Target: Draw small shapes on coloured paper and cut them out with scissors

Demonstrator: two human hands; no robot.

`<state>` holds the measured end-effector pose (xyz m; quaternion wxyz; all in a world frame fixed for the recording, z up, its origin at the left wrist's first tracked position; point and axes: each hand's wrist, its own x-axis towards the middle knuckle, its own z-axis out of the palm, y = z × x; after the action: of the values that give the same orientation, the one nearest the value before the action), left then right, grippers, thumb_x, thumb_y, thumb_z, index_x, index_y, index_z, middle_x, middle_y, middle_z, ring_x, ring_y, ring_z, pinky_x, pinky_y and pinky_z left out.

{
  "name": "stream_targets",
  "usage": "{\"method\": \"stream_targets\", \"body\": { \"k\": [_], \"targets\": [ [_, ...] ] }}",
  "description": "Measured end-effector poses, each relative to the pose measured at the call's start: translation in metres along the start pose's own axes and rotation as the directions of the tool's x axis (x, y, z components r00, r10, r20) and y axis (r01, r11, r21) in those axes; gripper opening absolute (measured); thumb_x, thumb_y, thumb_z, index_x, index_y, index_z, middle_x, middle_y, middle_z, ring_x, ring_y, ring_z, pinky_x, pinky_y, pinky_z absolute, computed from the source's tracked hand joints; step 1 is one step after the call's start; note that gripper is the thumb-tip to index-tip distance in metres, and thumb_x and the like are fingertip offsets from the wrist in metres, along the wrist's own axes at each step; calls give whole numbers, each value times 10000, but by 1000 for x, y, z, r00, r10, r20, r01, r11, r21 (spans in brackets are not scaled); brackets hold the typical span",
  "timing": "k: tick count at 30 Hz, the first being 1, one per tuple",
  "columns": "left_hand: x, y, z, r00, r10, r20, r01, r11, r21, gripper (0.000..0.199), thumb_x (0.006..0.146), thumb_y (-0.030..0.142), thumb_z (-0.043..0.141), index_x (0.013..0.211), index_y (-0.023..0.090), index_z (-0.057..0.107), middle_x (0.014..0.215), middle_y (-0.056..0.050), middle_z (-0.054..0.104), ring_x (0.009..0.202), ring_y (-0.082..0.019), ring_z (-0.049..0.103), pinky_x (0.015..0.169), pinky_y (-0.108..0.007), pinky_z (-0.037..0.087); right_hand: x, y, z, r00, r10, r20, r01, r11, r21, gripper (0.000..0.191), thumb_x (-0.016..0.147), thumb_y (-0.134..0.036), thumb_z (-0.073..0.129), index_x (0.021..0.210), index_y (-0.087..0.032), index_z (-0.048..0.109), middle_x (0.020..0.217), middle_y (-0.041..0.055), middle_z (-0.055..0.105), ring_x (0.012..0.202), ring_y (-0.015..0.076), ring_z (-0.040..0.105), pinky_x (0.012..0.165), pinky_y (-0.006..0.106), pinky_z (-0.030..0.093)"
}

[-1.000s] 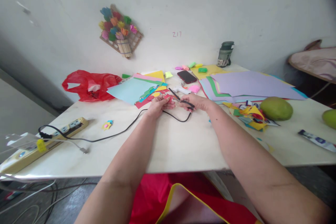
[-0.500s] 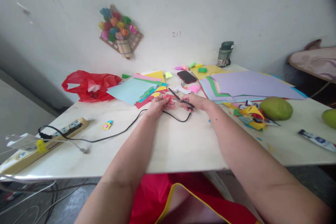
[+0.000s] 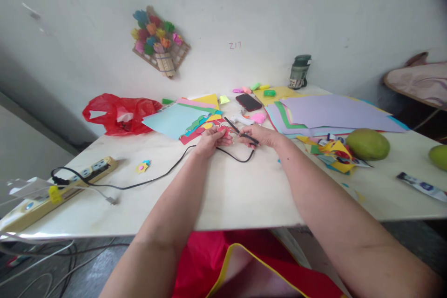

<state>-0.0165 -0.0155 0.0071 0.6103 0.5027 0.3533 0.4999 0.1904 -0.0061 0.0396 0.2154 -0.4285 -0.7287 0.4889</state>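
Observation:
Near the middle of the table, my left hand (image 3: 212, 142) pinches a small piece of red paper (image 3: 224, 133). My right hand (image 3: 256, 136) is closed on the handles of black scissors (image 3: 248, 137), whose blades are parted and point up and left beside the red piece. Just behind my left hand lie red paper (image 3: 188, 138) and a yellow cut piece (image 3: 208, 126). A black cord (image 3: 164, 174) runs behind my left wrist and loops below both hands. Beyond the scissors are a white glue gun (image 3: 241, 119) and a pink packet (image 3: 259, 118).
A power strip (image 3: 63, 193) and red plastic bag (image 3: 120, 111) are at the left. Stacked coloured sheets (image 3: 335, 111), paper scraps (image 3: 335, 153), a green fruit (image 3: 368, 144) and a tube (image 3: 421, 187) lie right. A phone (image 3: 248, 102) and bottle (image 3: 299, 72) are at the back.

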Motion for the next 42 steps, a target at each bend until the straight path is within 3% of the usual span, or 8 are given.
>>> {"method": "stream_targets", "body": {
  "k": [18, 27, 42],
  "targets": [
    [-1, 1, 1, 1000, -5, 6, 5, 1000, -3, 293, 703, 326, 785, 790, 121, 594, 684, -68, 720, 583, -180, 700, 600, -269, 578, 2, 3, -1, 1000, -27, -10, 27, 999, 17, 120, 790, -204, 685, 785, -146, 580, 459, -49, 527, 363, 60, 445, 359, 172, 346],
    [1, -1, -1, 1000, 0, 27, -1, 1000, 8, 297, 703, 349, 774, 779, 120, 601, 723, -91, 733, 622, -205, 714, 598, -280, 578, 9, 14, -3, 997, -83, 2, 83, 996, 22, 290, 707, -331, 757, 874, -149, 606, 490, -58, 529, 396, 61, 449, 377, 176, 369],
    [0, 0, 0, 999, 2, 42, -2, 1000, -6, 289, 697, 337, 778, 774, 125, 597, 710, -84, 732, 595, -193, 707, 583, -268, 576, 13, 20, -5, 994, -112, 3, 112, 994, 12, 315, 690, -362, 750, 886, -151, 625, 504, -51, 538, 416, 68, 463, 395, 186, 365]
  ]
}}
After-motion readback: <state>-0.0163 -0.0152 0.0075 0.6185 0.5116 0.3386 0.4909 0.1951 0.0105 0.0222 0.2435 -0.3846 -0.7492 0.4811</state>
